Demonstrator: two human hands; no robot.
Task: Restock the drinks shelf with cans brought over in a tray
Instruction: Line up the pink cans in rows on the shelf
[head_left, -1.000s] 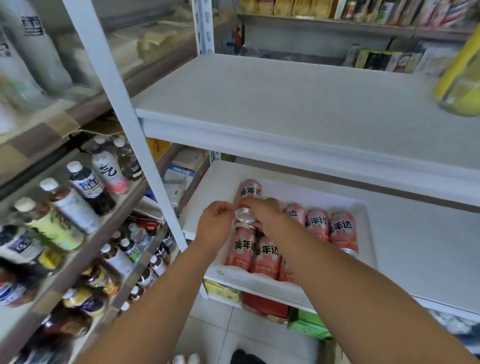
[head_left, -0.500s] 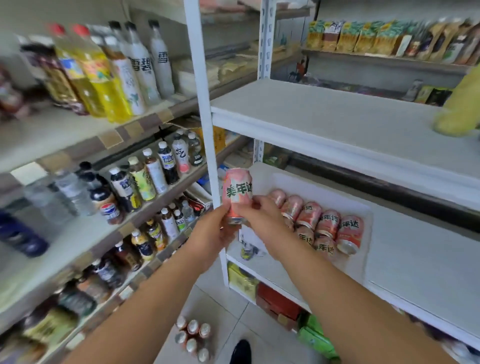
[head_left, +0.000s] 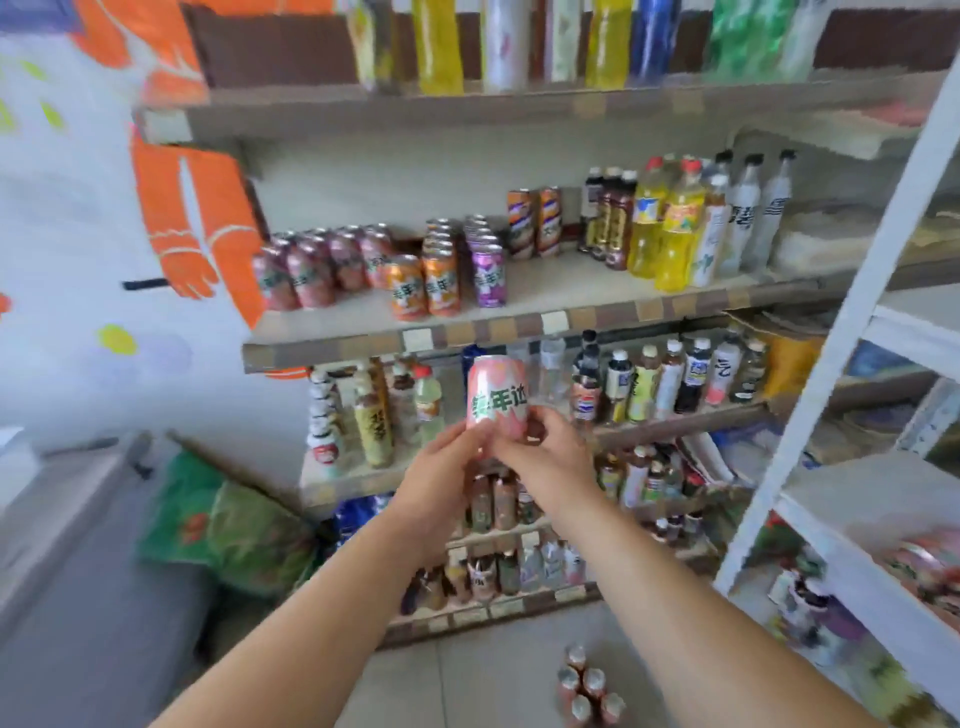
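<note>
The left hand (head_left: 441, 470) and right hand (head_left: 551, 457) are both clamped round the base of the upright pink can (head_left: 497, 392), so its unsupported top could tip out of the fingers on the lift. The matching pink cans (head_left: 311, 270) stand above and left of the hands. The orange cans (head_left: 426, 283) just beside them look easy to knock over on a careless reach.

One wide-angle camera sits on the person's head, looking forward and slightly down. It faces the drinks shelves (head_left: 519, 317) from close by, with the white rack (head_left: 852, 332) at the right edge and the floor (head_left: 483, 670) below.
</note>
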